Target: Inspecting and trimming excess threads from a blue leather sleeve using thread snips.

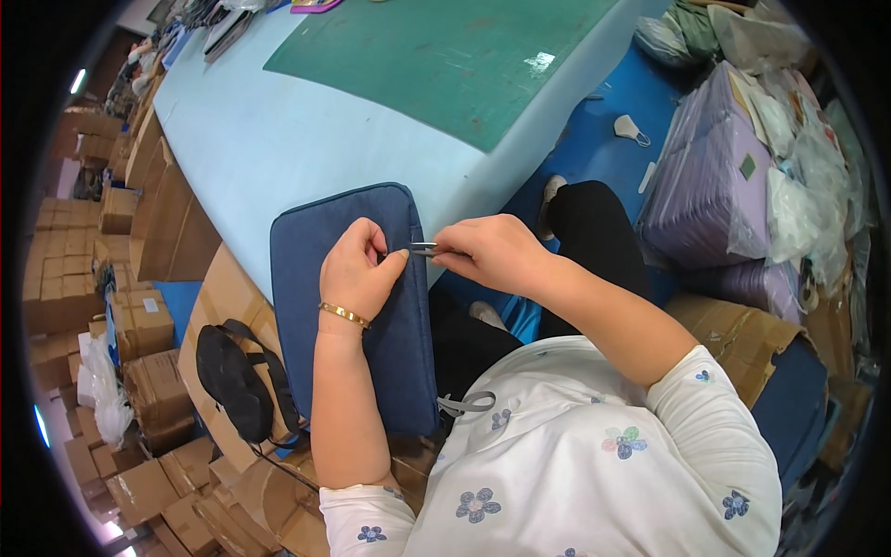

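Note:
A navy blue padded sleeve [311,297], shaped like a flat laptop case, lies in front of me, its far end over the table's near edge. My left hand [357,269] is over the upper right part of the sleeve, thumb and forefinger pinched close to its right edge. What is between those fingertips is too small to tell. My right hand [492,252] holds a small two-pronged metal tool [423,249]. Its slim prongs point left, slightly apart, toward the left thumb. A grey strap loop [469,403] sticks out by the sleeve's near right corner.
The pale blue table [251,121] carries a green cutting mat [436,65]. Cardboard boxes [153,385] are stacked at the left, with a black bag [232,381] on nearer cardboard. Wrapped purple goods [705,176] stand right. A white mask [631,130] lies on the blue floor.

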A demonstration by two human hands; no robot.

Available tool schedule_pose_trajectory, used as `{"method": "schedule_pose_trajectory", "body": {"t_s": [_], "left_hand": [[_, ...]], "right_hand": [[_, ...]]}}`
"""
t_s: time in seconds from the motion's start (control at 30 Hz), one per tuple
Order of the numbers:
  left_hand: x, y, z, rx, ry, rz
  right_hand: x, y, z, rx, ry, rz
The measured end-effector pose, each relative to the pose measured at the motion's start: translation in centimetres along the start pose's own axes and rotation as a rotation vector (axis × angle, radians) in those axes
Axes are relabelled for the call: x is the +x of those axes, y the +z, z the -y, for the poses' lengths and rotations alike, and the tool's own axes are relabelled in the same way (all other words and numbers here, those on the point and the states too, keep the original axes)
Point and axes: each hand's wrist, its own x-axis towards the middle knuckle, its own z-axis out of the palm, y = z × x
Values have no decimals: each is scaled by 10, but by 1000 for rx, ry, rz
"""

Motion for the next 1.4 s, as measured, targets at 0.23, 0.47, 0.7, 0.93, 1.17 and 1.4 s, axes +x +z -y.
{"method": "schedule_pose_trajectory", "body": {"t_s": [0.23,0.47,0.7,0.93,1.17,1.4], "left_hand": [[0,-1,0,-16,-15,21],[-1,-3,0,-41,-40,31],[1,-1,1,-54,-20,28],[1,1,3,-18,-10,7],[0,0,-3,17,-20,8],[0,-1,-2,-20,-38,21]], "right_hand": [[-1,11,-8,130,-8,-70],[7,-16,15,459,340,217],[17,-27,24,321,378,290],[26,-32,31,177,365,385],[33,-37,36,118,358,431],[24,-39,33,203,412,425]]}}
